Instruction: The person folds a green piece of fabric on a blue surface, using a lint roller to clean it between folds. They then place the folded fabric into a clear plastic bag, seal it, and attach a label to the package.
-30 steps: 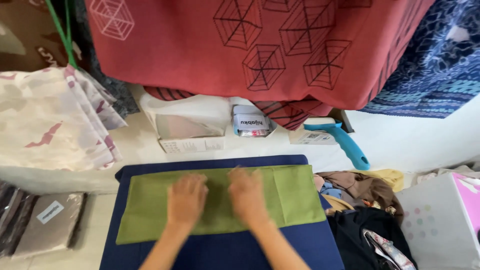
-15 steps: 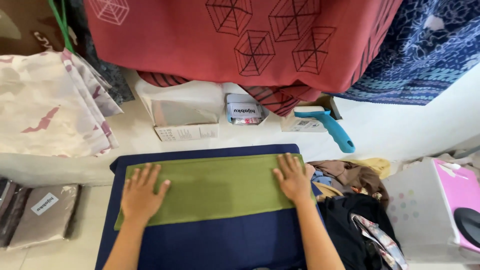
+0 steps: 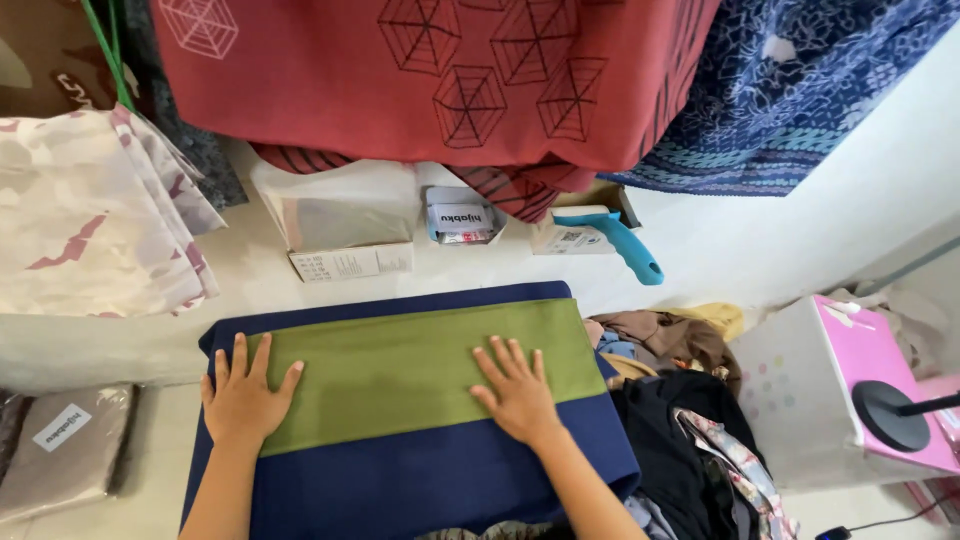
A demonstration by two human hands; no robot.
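Note:
A folded olive-green cloth (image 3: 410, 370) lies as a wide strip on a dark blue cloth (image 3: 420, 470) spread over a low surface. My left hand (image 3: 243, 392) rests flat, fingers apart, on the green cloth's left end, partly over the blue edge. My right hand (image 3: 517, 392) lies flat with spread fingers on the green cloth right of its middle. Neither hand holds anything.
Red patterned fabric (image 3: 420, 70) and blue patterned fabric (image 3: 790, 90) hang behind. Small boxes (image 3: 340, 225) and a blue-handled tool (image 3: 622, 243) sit at the back. A heap of clothes (image 3: 690, 410) and a pink-topped white box (image 3: 840, 390) stand right; bagged cloth (image 3: 60, 450) lies left.
My hands first slid apart from the middle of the green cloth toward its ends. Since then my right hand has come back toward the middle; the left stays at the left end.

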